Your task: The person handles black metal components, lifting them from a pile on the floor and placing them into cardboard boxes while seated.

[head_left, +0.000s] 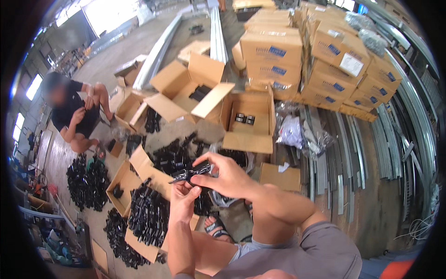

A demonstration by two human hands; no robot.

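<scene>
Pinching black part (185,176) in left hand (183,197) and right hand (226,176)
Curled inward, nearly closed, partly covering it; hard to identify.

Left hand (183,199) and right hand (228,176) holding black part (186,175), heaped black pieces (148,215), open cardboard box (205,69)
</scene>
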